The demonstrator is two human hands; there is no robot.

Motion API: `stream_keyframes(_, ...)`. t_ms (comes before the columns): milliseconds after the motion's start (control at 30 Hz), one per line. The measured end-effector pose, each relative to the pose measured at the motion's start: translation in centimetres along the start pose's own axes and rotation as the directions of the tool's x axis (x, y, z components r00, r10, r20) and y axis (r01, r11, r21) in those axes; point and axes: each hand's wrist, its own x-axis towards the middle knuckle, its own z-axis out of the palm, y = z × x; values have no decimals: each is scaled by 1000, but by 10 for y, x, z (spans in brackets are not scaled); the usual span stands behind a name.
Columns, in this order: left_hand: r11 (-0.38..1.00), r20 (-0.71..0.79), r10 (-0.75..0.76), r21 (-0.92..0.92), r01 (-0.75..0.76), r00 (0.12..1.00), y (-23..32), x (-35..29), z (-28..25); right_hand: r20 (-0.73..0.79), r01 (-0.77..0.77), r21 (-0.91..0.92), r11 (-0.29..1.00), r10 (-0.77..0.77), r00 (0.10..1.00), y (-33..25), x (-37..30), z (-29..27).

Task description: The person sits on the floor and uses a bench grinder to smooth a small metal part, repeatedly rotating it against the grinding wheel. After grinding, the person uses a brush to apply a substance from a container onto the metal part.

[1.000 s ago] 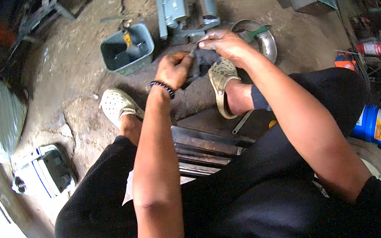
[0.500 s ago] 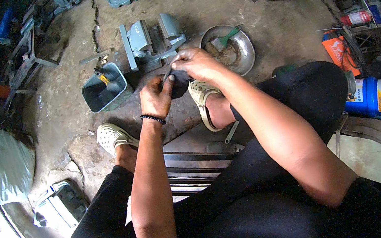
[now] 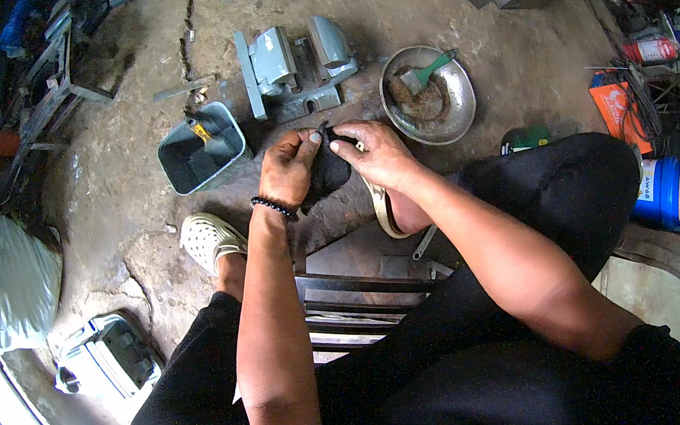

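On the near side of a grey vise (image 3: 274, 61), the left hand (image 3: 289, 169) and right hand (image 3: 380, 154) are both pinching a dark cloth (image 3: 329, 175), which is stretching far to near between them.

A workshop: a grey-blue bench vise (image 3: 273, 58) stands on a stained, cracked concrete floor (image 3: 116, 172). Left of the vise sits a tub (image 3: 220, 174) with a yellow-handled tool (image 3: 201, 130); right of it, a metal pan (image 3: 467, 101) holding a green brush (image 3: 429, 69); farther right, a blue pail (image 3: 667, 196) near tangled clutter.
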Motion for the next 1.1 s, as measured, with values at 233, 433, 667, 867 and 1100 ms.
stream_keyframes(233, 996, -57, -71, 57, 74, 996, 1, -3, -12, 167, -247, 305, 920, 204, 965, 7, 4, 14)
stream_keyframes(433, 977, 101, 169, 111, -180, 980, 24, -7, -10, 339, -371, 429, 823, 234, 911, 8, 7, 2)
stream_keyframes(667, 991, 84, -82, -100, 90, 993, 14, 1, -9, 317, -454, 776, 437, 353, 880, 1, 3, -3)
stream_keyframes(867, 976, -229, -103, -213, 54, 968, -17, 13, 23, 191, -346, 912, 223, 514, 836, 17, 8, 25)
stream_keyframes(1100, 829, -65, 334, 495, -260, 940, -43, 35, 38, 180, -467, 879, 93, 843, 507, 28, 21, 50)
